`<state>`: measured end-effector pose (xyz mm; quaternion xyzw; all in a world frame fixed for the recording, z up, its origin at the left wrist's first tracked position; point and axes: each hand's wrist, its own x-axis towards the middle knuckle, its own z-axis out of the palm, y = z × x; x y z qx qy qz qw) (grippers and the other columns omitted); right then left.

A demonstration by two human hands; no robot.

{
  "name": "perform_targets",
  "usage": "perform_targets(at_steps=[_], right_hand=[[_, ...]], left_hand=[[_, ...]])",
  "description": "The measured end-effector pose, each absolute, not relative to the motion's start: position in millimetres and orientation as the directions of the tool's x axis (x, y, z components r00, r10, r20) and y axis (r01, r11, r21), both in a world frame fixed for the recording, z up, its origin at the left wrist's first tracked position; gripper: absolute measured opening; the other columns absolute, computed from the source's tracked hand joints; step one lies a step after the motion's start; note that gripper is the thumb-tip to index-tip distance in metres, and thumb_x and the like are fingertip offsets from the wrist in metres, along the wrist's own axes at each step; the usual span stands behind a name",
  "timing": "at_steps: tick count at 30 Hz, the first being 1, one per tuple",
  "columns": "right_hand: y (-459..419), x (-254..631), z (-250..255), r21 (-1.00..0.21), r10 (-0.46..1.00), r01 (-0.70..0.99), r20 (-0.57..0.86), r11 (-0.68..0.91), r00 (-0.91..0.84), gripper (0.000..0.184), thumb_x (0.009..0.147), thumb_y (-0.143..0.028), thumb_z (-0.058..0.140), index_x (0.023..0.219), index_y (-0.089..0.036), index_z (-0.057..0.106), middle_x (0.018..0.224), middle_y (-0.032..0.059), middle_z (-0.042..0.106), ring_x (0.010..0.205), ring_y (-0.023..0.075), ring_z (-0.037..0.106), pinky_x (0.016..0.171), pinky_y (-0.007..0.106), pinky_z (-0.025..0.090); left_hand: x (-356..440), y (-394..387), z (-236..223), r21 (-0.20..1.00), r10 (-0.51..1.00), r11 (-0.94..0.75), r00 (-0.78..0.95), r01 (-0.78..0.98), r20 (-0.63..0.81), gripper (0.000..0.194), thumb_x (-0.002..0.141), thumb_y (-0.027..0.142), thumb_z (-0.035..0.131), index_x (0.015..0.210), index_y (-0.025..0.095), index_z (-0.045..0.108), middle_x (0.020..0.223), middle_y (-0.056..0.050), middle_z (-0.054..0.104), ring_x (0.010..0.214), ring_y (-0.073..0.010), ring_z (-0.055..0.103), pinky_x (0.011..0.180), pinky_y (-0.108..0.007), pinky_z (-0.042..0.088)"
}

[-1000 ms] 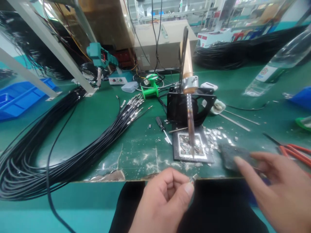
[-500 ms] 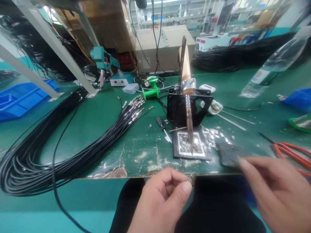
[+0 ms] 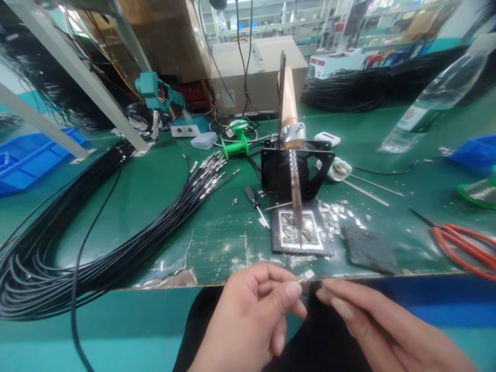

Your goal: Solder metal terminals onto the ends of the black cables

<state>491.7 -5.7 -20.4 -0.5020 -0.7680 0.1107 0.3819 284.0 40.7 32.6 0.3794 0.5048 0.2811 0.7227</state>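
My left hand (image 3: 256,310) is at the front edge of the bench, its thumb and forefinger pinched together. A tiny piece between these fingertips is too small and blurred to name. Close on its right is my right hand (image 3: 380,320), thumb and fingertips pressed together and pointing at the left fingertips. What it holds, if anything, cannot be made out. Beyond the hands stands a soldering iron (image 3: 295,181) with a wooden handle, tip down over a black plate (image 3: 275,232) that bears a white-framed tray (image 3: 282,240) of small metal bits.
A bundle of black cables (image 3: 155,243) with metal ends curves across the left. A screwdriver (image 3: 253,199), small metal pieces (image 3: 337,214), a dark grey pad (image 3: 368,248) and orange-handled pliers (image 3: 457,240) lie nearby. A plastic bottle (image 3: 434,103) and a green spool (image 3: 237,147) are farther back.
My right hand has moved left from beside the grey pad to my left fingertips, its fingers closing together. The left hand has barely moved; the view has shifted slightly.
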Motion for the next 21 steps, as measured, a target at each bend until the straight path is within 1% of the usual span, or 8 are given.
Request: perform_targets(at_steps=[3,5,7,9,11,13,17,21], right_hand=[[-2.4,495.2,-21.2,-0.606,0.886,0.680,0.440,0.413,-0.146,0.017,0.105,-0.030,0.057,0.121,-0.027,0.061,0.100,-0.0033,0.080,0.086,0.0095,0.080,0.082,0.008,0.058],[0.7,494.5,-18.2,-0.607,0.875,0.664,0.456,0.437,-0.160,0.014,0.101,-0.026,0.062,0.115,-0.026,0.063,0.095,-0.0026,0.079,0.083,0.0112,0.080,0.079,0.009,0.060],[3.7,492.3,-15.1,-0.580,0.842,0.646,0.501,0.497,-0.199,0.016,0.096,-0.019,0.066,0.111,-0.024,0.066,0.097,0.0009,0.078,0.084,0.0140,0.079,0.081,0.013,0.062],[5.6,489.0,-14.0,-0.576,0.828,0.638,0.530,0.510,-0.183,0.015,0.095,-0.017,0.067,0.108,-0.023,0.066,0.105,0.0057,0.075,0.090,0.0157,0.079,0.087,0.017,0.063],[5.9,485.2,-14.9,-0.604,0.834,0.637,0.541,0.478,-0.113,0.011,0.097,-0.019,0.067,0.107,-0.023,0.065,0.114,0.0074,0.070,0.097,0.0146,0.077,0.094,0.018,0.060],[5.2,481.6,-16.6,-0.627,0.841,0.626,0.535,0.463,-0.086,0.011,0.098,-0.022,0.067,0.108,-0.025,0.064,0.117,0.0049,0.070,0.102,0.0119,0.076,0.099,0.016,0.056],[4.3,476.4,-18.4,-0.668,0.857,0.593,0.510,0.450,-0.075,0.012,0.097,-0.021,0.067,0.107,-0.027,0.064,0.117,0.0001,0.074,0.105,0.0092,0.075,0.097,0.011,0.055],[4.2,473.2,-19.4,-0.725,0.876,0.537,0.479,0.431,-0.056,0.016,0.096,-0.017,0.067,0.108,-0.027,0.064,0.121,-0.0013,0.074,0.108,0.0107,0.075,0.096,0.015,0.059]], left_hand=[[281.8,43.2,32.1,0.866,0.830,0.499,0.285,0.001,-0.479,0.026,0.094,0.037,0.070,0.094,0.011,0.067,0.076,-0.002,0.067,0.046,-0.0007,0.038,0.042,-0.013,0.027],[280.7,44.3,31.6,0.870,0.837,0.492,0.272,0.004,-0.475,0.025,0.092,0.036,0.073,0.090,0.012,0.066,0.065,0.003,0.057,0.049,-0.0028,0.036,0.043,-0.015,0.028],[280.6,44.9,31.5,0.866,0.832,0.501,0.276,-0.002,-0.481,0.024,0.091,0.036,0.074,0.088,0.014,0.065,0.057,0.008,0.044,0.049,-0.0044,0.032,0.044,-0.016,0.026],[281.6,45.3,31.9,0.855,0.822,0.518,0.287,-0.016,-0.492,0.024,0.092,0.037,0.073,0.088,0.015,0.064,0.054,0.009,0.038,0.048,-0.0052,0.029,0.043,-0.017,0.024],[283.1,46.0,32.5,0.843,0.812,0.538,0.282,-0.022,-0.511,0.024,0.092,0.038,0.072,0.087,0.016,0.063,0.053,0.009,0.036,0.048,-0.0056,0.026,0.043,-0.018,0.021],[284.5,47.3,33.0,0.831,0.800,0.556,0.284,-0.023,-0.528,0.024,0.091,0.038,0.073,0.087,0.016,0.063,0.052,0.009,0.035,0.047,-0.0057,0.025,0.042,-0.019,0.019],[285.1,49.4,33.7,0.811,0.775,0.585,0.315,-0.031,-0.547,0.027,0.090,0.040,0.074,0.088,0.016,0.064,0.050,0.009,0.035,0.045,-0.0054,0.023,0.041,-0.020,0.016],[283.4,49.8,34.5,0.814,0.790,0.572,0.328,-0.095,-0.517,0.027,0.089,0.039,0.078,0.091,0.015,0.064,0.055,0.009,0.039,0.048,-0.0049,0.027,0.043,-0.018,0.019]])
